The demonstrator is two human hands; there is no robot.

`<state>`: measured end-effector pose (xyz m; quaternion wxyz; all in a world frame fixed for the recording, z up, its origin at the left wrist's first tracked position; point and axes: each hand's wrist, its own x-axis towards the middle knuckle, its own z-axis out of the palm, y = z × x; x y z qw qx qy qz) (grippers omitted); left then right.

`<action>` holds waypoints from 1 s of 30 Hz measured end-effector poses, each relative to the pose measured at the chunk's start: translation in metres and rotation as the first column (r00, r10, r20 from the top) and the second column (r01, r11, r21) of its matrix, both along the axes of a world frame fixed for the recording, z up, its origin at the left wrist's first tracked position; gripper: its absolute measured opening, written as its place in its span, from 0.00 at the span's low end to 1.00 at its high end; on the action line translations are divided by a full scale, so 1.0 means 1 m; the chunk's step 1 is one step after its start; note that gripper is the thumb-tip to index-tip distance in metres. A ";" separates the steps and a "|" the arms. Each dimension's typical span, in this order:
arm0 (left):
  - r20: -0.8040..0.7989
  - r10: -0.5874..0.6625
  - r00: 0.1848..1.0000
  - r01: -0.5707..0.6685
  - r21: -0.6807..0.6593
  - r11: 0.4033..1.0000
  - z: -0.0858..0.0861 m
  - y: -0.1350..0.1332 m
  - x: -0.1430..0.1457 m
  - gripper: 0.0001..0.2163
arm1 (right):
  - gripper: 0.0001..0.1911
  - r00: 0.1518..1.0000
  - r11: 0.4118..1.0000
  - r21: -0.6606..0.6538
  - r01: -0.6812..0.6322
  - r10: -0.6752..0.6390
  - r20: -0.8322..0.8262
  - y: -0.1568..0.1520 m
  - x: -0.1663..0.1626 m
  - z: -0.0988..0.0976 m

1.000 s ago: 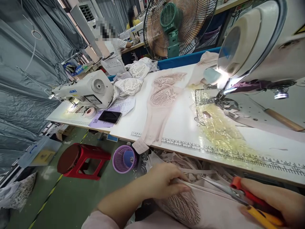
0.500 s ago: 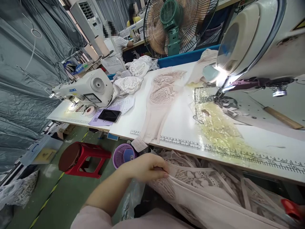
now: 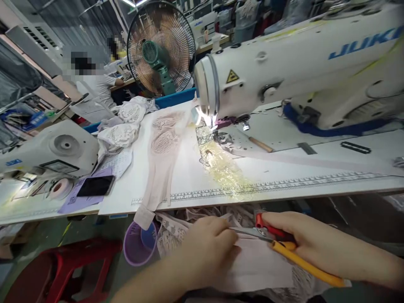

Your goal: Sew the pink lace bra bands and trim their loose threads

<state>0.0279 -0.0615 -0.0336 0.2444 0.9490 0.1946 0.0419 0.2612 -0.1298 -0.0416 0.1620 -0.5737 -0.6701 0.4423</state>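
My left hand (image 3: 206, 248) is closed on a pale pink lace garment piece (image 3: 259, 269) held in my lap, below the table's front edge. My right hand (image 3: 303, 242) grips a pair of scissors with red and yellow handles (image 3: 284, 246). The scissor blades point left and reach the fabric right at my left hand's fingertips. More lace pieces (image 3: 176, 229) hang under the table edge behind my hands.
A white Juki sewing machine (image 3: 284, 71) stands on the white table (image 3: 284, 185), which has a printed ruler along its edge. Pink lace garments (image 3: 162, 151), a phone (image 3: 96, 186), a second machine (image 3: 53, 149), a fan (image 3: 160, 46), a purple basket (image 3: 139, 248) and a red stool (image 3: 69, 269) surround me. Other people work behind.
My view swung right and down toward the machine. My right hand came back in with the scissors and met my left hand on the pink fabric.
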 end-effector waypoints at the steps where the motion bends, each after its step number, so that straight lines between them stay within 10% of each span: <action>1: 0.044 -0.017 0.999 0.018 -0.019 1.000 -0.005 -0.003 0.011 0.07 | 0.08 1.000 1.000 -0.009 -0.021 0.021 -0.004 0.002 -0.001 0.004; 6: 0.155 0.144 0.977 -0.073 -0.393 0.917 -0.024 -0.001 0.037 0.02 | 0.07 0.996 0.997 0.004 -0.083 0.083 -0.027 0.007 0.004 0.010; 14: 0.012 0.312 0.950 -0.139 -0.879 0.457 -0.010 0.010 0.028 0.21 | 0.09 0.985 0.992 0.081 -0.095 0.106 -0.139 0.019 0.010 0.015; 30: -0.050 0.521 0.852 -0.288 -0.876 0.387 -0.019 0.003 0.018 0.21 | 0.07 0.980 0.995 0.098 -0.012 0.031 -0.197 0.024 -0.007 0.020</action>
